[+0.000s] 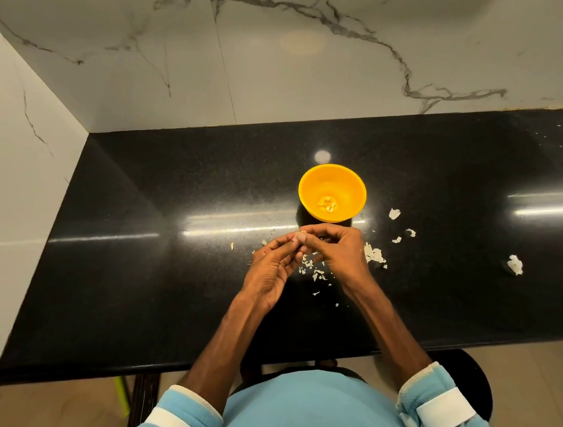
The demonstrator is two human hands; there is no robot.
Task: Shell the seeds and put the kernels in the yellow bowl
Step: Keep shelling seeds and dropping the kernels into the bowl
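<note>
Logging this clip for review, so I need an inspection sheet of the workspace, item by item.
Surface: glossy black countertop, light glare streaks.
Job's things: yellow bowl upright, few kernels at its bottom; seed pinched at fingertips.
Clutter: shell fragments scattered around the hands; larger piece off right.
Grippers: left hand and right hand together pinch the seed, just short of the bowl.
Cables: nothing seen.
Surroundings: veined marble wall behind and left.

This looks like a home kitchen. A polished black stone surface (177, 292) runs into a corner, backed on two sides by glossy white wall slabs (294, 74) with grey marble veining, and beige floor tiles (53, 424) lie below. A small yellow bowl (339, 180) and scattered pale shell scraps (374, 255) on the stone suggest food preparation.
</note>
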